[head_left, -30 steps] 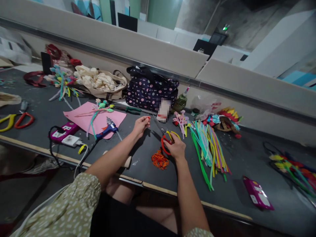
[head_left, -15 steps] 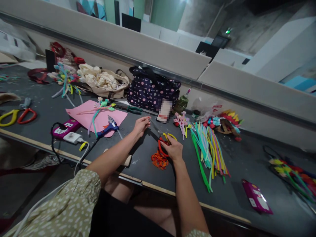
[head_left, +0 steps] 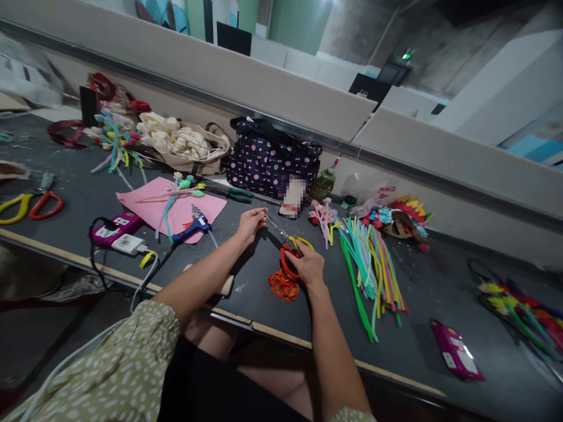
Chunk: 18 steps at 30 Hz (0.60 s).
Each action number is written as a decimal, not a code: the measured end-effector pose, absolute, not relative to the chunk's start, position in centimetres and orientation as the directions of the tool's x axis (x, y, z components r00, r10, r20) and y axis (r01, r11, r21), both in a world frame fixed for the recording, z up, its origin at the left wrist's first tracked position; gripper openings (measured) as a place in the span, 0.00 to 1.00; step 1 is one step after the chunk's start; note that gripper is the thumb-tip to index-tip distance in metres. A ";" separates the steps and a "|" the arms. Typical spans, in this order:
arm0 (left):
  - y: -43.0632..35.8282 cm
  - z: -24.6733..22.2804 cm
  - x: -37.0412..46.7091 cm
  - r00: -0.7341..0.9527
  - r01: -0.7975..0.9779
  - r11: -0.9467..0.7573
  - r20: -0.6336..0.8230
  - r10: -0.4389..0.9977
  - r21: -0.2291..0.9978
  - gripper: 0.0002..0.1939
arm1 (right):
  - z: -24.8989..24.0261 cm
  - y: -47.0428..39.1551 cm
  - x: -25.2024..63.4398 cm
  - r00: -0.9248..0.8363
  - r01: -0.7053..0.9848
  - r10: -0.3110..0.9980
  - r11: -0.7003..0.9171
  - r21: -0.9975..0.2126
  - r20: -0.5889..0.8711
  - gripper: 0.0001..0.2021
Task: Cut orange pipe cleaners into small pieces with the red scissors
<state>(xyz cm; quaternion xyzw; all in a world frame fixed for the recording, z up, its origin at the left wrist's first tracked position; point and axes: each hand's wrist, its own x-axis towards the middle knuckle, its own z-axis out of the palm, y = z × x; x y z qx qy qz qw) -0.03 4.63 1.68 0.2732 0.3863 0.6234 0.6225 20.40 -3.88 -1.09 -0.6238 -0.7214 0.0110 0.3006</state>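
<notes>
My right hand [head_left: 309, 265] is closed round the red and yellow handles of a pair of scissors [head_left: 292, 251]. The blades point up and left, their tips close to the fingers of my left hand [head_left: 252, 225]. That hand is pinched; what it holds, if anything, is too small to make out, though a bit of red shows at the fingertips. Below the scissors a small heap of orange pieces [head_left: 284, 285] lies on the dark table. Left of my left forearm a blue glue gun [head_left: 192, 228] rests on a pink sheet [head_left: 149, 198].
Coloured pipe cleaners [head_left: 373, 264] lie right of my right hand. A purple power strip [head_left: 116, 230] with cables sits at the left, near other scissors [head_left: 44, 202]. Behind stand a dotted bag [head_left: 268, 155] and a cloth bag [head_left: 211, 158]. A purple box [head_left: 457, 350] lies at the right.
Almost nothing differs. Both hands keep their places and the scissors blades stay near the left fingertips; the whole view has shifted very slightly.
</notes>
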 end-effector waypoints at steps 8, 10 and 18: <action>4.6 1.6 0.0 -0.111 -0.544 0.055 -0.137 0.984 0.837 0.06 | -1.1 -3.9 20.4 -0.047 0.917 0.912 0.201 -0.344 0.407 0.25; 4.6 1.7 0.0 -0.106 -0.548 0.066 -0.147 0.983 0.834 0.07 | -1.2 -3.8 20.3 -0.046 0.917 0.917 0.196 -0.347 0.397 0.25; 4.6 1.9 0.0 -0.111 -0.551 0.087 -0.176 0.978 0.830 0.05 | -1.1 -3.8 20.1 -0.043 0.916 0.932 0.181 -0.357 0.360 0.25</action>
